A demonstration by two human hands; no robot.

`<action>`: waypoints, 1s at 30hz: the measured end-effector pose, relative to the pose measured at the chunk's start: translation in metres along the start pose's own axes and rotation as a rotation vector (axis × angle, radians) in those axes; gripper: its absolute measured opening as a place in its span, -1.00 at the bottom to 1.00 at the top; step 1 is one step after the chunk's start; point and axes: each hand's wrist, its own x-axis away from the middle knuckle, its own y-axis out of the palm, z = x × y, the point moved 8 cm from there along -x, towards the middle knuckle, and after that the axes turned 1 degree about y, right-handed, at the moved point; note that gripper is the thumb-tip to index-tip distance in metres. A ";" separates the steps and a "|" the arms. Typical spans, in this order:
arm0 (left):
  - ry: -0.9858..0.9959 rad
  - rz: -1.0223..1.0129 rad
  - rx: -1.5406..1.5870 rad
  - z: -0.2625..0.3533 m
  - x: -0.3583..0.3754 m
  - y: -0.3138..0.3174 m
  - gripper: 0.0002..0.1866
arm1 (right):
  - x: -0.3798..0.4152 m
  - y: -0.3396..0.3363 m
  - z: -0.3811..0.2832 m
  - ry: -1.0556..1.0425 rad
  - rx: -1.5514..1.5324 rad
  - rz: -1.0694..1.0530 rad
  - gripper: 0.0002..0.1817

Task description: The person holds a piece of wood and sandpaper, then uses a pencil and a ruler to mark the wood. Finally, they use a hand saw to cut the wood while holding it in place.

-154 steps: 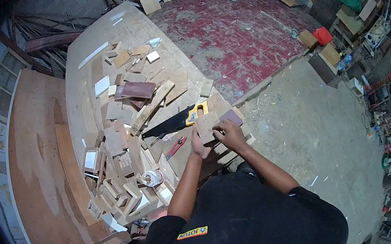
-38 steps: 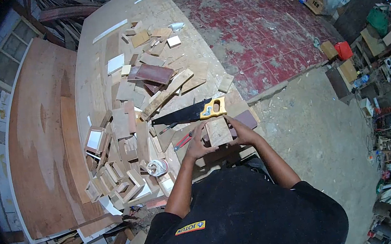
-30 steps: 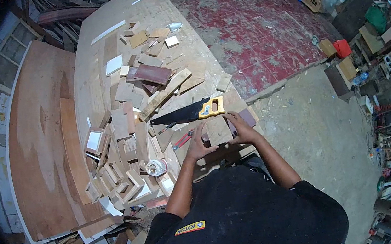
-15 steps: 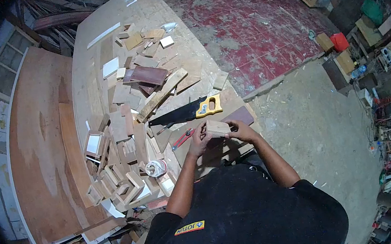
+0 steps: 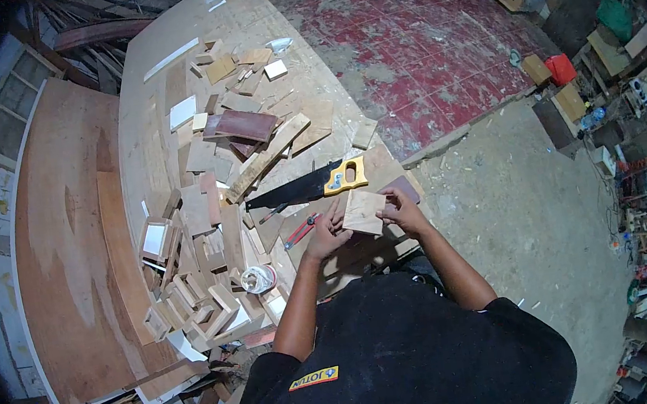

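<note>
Between my two hands is a pale square wooden piece, its flat face turned up, over the near end of the workbench. My left hand grips its left edge. The fingers of my right hand are closed on its right edge. Just beyond it lies a handsaw with a yellow handle and black blade. A red-handled tool is left of my left hand. Partly behind my right hand is a dark reddish board.
Wood offcuts and small wooden frames cover the left of the workbench, with a white jar among them. A large brown panel stands further left. A dark figure, possibly a person, is at the far right.
The wooden piece has been tilted, so that its broad face now shows more squarely. Both hands have shifted slightly around its edges and still hold it.
</note>
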 end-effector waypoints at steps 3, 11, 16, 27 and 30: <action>-0.083 0.003 -0.141 -0.007 0.001 -0.003 -0.13 | -0.004 -0.007 -0.006 -0.133 0.033 0.046 -0.47; 0.010 0.083 -0.253 -0.022 -0.002 -0.009 -0.40 | -0.002 0.000 -0.014 -0.146 0.018 0.049 -0.46; -0.055 0.111 -0.217 -0.018 0.001 -0.010 -0.45 | 0.001 0.003 -0.019 -0.097 -0.104 0.052 -0.50; -0.074 0.097 -0.085 -0.008 -0.007 0.019 -0.45 | 0.001 0.017 -0.001 0.115 -0.388 0.170 -0.40; -0.076 -0.008 -0.174 -0.004 -0.009 0.033 -0.47 | 0.005 0.029 0.010 0.239 -0.536 -0.015 -0.49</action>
